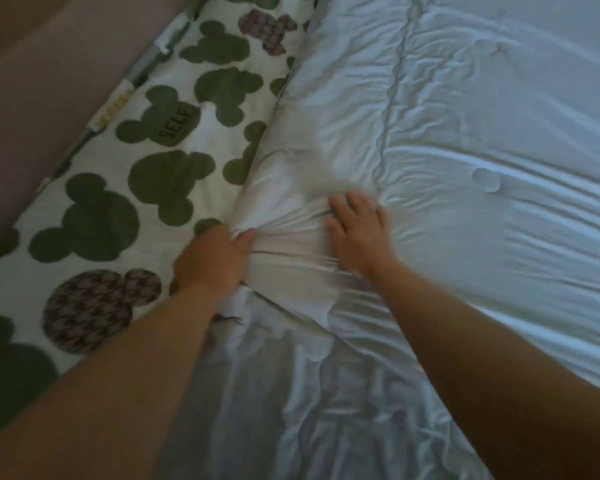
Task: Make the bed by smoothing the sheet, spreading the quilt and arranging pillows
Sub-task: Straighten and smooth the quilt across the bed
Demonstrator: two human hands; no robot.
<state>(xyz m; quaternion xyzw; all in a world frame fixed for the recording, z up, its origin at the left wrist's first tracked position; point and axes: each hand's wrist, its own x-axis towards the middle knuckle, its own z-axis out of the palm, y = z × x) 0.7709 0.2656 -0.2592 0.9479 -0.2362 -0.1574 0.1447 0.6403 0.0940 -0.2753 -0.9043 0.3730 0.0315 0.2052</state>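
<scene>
A white quilt with stitched seams and round tufts covers the right and lower part of the head view. Under it on the left lies a white sheet printed with green mouse-head shapes. My left hand grips a bunched fold at the quilt's left edge, with creases fanning out from it. My right hand lies flat on the quilt just to the right, fingers straight and spread, pressing the fabric. Both forearms reach in from the bottom of the frame.
A brown padded surface borders the bed along the upper left, with a grey-and-white strip running between it and the sheet. The quilt's lower part is heavily wrinkled.
</scene>
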